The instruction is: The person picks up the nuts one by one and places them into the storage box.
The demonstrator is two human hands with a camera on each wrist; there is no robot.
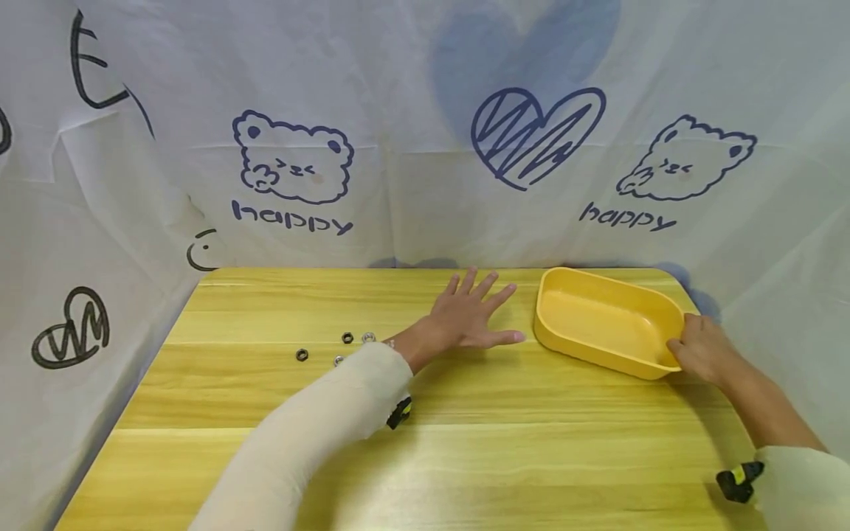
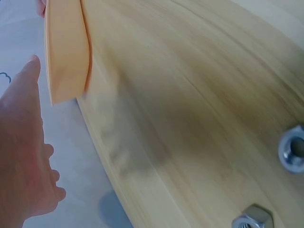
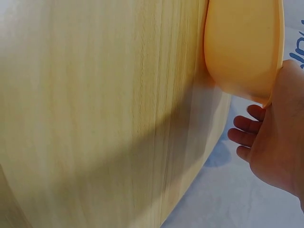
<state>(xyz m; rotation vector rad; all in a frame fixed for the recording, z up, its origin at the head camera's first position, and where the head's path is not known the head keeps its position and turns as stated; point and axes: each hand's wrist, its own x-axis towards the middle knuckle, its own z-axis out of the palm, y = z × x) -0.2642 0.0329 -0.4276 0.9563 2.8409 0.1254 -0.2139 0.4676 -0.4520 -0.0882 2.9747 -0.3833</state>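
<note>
Pinching the rim, the right grip (image 1: 707,350) is clamped on a yellow tray (image 1: 591,318) at the far right of the bench (image 1: 505,472). Fingers spread apart, the left grip (image 1: 468,313) is near the tray.

I see the left hand (image 2: 23,156) along the left edge, thumb extended, its tip just beside a yellow-orange bin (image 2: 67,52) but apart from it. At the top I catch a sliver of the right hand (image 2: 41,6) by the bin, too cropped for me to judge its hold. The wooden tabletop (image 2: 190,61) runs diagonally; one metal nut (image 2: 286,154) sits at the right edge, a second nut (image 2: 259,216) at the bottom, both cut off. Behind hangs a pale backdrop (image 2: 78,147).
</note>
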